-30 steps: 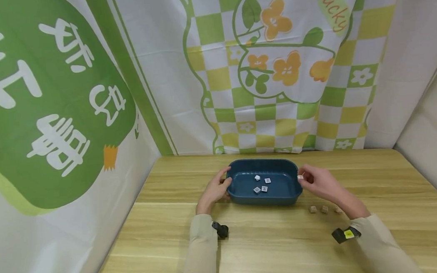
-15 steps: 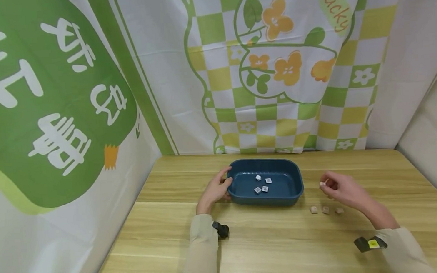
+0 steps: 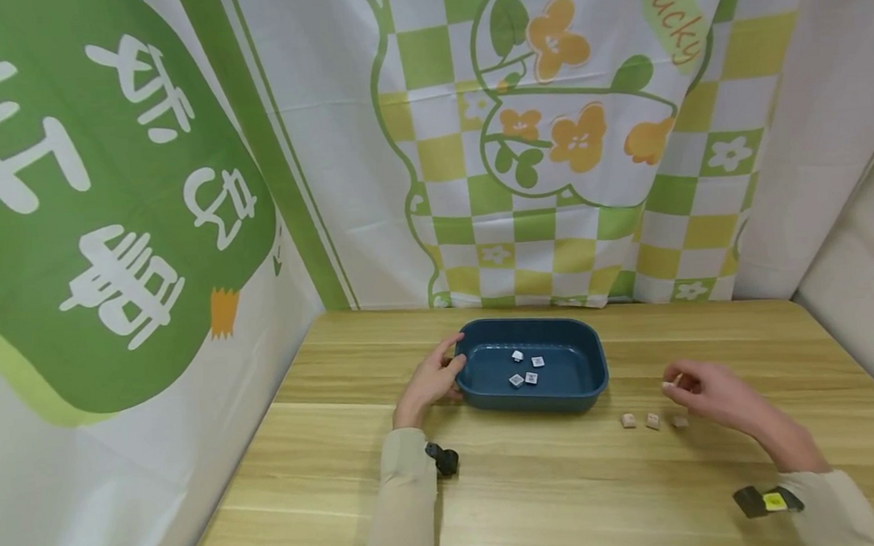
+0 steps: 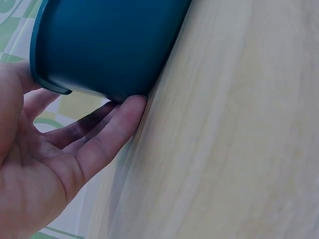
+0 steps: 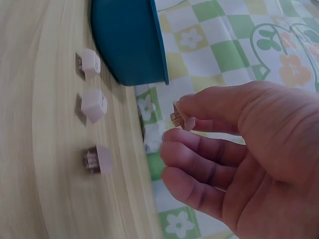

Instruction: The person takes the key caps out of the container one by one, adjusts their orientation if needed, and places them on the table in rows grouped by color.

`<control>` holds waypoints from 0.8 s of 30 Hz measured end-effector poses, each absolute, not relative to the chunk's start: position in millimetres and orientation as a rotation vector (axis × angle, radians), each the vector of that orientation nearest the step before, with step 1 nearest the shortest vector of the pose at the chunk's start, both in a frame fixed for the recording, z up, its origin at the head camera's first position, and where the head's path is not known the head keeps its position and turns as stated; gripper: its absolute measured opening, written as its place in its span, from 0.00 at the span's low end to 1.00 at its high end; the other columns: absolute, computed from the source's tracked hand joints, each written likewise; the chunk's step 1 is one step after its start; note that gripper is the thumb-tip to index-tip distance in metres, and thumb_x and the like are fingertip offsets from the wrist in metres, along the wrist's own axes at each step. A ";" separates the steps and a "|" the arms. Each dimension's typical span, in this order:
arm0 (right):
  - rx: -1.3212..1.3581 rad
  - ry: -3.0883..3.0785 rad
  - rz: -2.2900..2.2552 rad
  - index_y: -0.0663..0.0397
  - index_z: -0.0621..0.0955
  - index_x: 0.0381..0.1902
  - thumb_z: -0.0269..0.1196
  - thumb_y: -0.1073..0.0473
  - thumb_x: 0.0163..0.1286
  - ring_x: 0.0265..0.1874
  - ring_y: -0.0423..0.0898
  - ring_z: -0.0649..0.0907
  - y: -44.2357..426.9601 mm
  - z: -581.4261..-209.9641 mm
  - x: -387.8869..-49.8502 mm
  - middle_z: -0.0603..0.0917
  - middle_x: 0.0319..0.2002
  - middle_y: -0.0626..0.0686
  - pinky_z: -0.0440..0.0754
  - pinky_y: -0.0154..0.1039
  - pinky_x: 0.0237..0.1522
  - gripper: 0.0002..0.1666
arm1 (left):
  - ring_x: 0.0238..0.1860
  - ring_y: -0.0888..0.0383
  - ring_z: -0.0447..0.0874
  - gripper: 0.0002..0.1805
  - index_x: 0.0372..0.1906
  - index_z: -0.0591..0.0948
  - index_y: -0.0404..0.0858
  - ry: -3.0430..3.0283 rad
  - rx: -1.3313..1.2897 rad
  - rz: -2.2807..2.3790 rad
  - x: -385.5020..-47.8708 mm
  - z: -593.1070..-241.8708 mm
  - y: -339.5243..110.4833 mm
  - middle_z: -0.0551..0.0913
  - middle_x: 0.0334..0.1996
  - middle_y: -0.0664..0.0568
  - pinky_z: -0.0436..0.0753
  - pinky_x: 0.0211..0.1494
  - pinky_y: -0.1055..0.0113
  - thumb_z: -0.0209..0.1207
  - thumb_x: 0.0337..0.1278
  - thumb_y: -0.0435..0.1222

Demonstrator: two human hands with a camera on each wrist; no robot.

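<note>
The blue tray (image 3: 533,402) (image 4: 104,50) is held at its left end by my left hand (image 3: 432,382) (image 4: 60,154), with fingertips against the outer wall near its base. Inside lie several small white keycaps (image 3: 531,378). Off the tray's right side, my right hand (image 3: 722,395) (image 5: 244,154) pinches one small keycap (image 3: 667,385) (image 5: 185,118) between thumb and finger, above the table. Below it, three pale keycaps stand in a row: a left one (image 3: 628,421), a middle one (image 3: 652,421) and a right one (image 3: 680,422), which appears tipped in the right wrist view.
The wooden table (image 3: 541,500) carries the tray near its back edge. Behind it hangs a green and yellow checked cloth (image 3: 510,243), and a printed cloth (image 3: 189,388) stands at the left. Dark wrist cameras sit on both cuffs.
My right hand has moved right and toward the front, from the tray's right rim to above the keycap row, with the keycap still pinched. My left hand and the tray have stayed put.
</note>
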State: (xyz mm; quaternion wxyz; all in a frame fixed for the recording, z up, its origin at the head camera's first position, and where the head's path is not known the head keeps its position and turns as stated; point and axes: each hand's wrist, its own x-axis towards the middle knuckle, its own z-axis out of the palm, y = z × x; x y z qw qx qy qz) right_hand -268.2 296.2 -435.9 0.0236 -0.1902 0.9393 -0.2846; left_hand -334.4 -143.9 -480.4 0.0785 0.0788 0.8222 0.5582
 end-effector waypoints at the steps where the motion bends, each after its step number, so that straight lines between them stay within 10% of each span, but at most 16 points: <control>1: -0.585 2.907 -0.885 0.61 0.80 0.44 0.60 0.58 0.73 0.21 0.34 0.77 297.9 -436.4 -267.8 0.84 0.30 0.52 0.76 0.32 0.22 0.11 | 0.24 0.43 0.82 0.27 0.75 0.62 0.53 2.461 0.233 1.672 -334.4 -480.9 -143.9 0.77 0.39 0.37 0.87 0.31 0.56 0.48 0.76 0.42; 24: -0.660 2.850 -0.750 0.51 0.78 0.31 0.65 0.61 0.66 0.17 0.31 0.71 329.8 -449.7 -255.4 0.76 0.20 0.42 0.70 0.31 0.19 0.05 | 0.23 0.45 0.81 0.26 0.73 0.64 0.59 2.450 0.193 1.688 -338.0 -486.2 -142.8 0.79 0.47 0.36 0.87 0.31 0.57 0.50 0.75 0.44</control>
